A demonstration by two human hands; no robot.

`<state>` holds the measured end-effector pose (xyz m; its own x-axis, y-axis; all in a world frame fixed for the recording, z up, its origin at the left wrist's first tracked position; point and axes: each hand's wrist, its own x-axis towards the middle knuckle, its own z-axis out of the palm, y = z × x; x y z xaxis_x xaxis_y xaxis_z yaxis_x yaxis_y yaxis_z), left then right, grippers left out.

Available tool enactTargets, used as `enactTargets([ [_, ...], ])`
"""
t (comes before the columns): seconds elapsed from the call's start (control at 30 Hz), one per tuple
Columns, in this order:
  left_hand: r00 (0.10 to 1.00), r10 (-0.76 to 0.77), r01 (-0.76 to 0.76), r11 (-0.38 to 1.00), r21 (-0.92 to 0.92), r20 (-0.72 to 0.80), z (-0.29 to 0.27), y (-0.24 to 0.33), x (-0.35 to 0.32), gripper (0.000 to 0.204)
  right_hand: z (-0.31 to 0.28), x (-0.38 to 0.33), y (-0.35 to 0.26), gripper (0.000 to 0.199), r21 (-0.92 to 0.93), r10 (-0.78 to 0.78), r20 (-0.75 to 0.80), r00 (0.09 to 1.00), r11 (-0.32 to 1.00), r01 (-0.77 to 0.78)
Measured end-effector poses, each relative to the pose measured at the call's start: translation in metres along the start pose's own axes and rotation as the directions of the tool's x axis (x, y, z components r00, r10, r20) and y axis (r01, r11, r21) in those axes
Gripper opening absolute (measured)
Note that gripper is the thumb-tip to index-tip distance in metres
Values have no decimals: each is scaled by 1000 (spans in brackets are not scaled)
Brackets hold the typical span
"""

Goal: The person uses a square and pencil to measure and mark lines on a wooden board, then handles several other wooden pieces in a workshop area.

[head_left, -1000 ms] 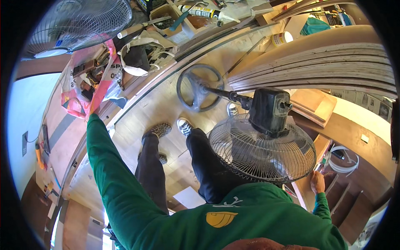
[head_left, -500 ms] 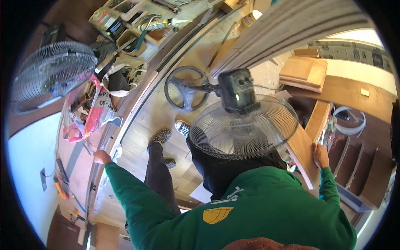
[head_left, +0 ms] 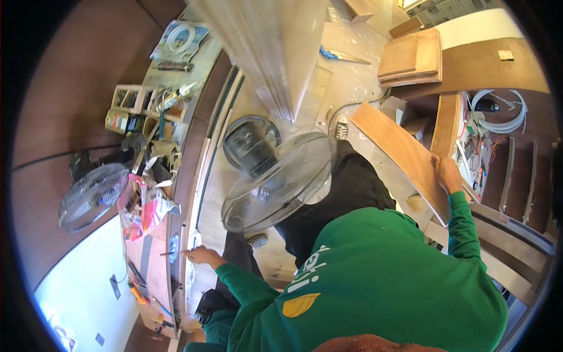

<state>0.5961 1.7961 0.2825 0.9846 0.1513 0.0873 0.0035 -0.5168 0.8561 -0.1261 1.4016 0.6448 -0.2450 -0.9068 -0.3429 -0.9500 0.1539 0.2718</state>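
Note:
My right hand (head_left: 448, 175) grips the edge of a flat wooden board (head_left: 399, 157), which slants down from upper left to lower right in front of me. To the left, my left hand (head_left: 203, 256) is out by the workbench edge, its fingers closed. A thin dark stick (head_left: 168, 253), pencil-like, pokes out from the fingertips; its exact kind is too small to make out. Between my arms stands a pedestal fan (head_left: 281, 182) with a wire cage, its black motor housing (head_left: 249, 144) close to my legs.
Another person's dark-trousered leg and dotted shoe (head_left: 257, 240) are close on my left. A second fan (head_left: 94, 196) and a cluttered workbench (head_left: 141, 252) line the left. Long panels (head_left: 264, 47) lean ahead. A handsaw (head_left: 346, 56) and stacked boards (head_left: 410, 56) lie at far right.
My view has turned and shifted. The left hand has come in toward my body with the thin stick. My right hand still grips the board, now more fully in sight.

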Motion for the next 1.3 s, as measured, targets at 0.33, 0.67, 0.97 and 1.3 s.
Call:
enactTargets([
  [0.33,458,815,-400,545,737,-354,-124,279,-136,50,45,201,122,45,161,-87,12,996,983,84],
  [0.67,521,739,-851,410,-329,-428,72,690,-410,56,-3,303,205,44,313,9,109,994,949,-43],
  [0.97,506,853,-520,423,-742,132,214,721,-559,56,-12,354,216,45,508,117,160,980,841,-184],
  [1.3,433,800,-191,532,-825,416,396,753,-658,58,-99,453,193,38,526,169,59,984,832,-175],
])
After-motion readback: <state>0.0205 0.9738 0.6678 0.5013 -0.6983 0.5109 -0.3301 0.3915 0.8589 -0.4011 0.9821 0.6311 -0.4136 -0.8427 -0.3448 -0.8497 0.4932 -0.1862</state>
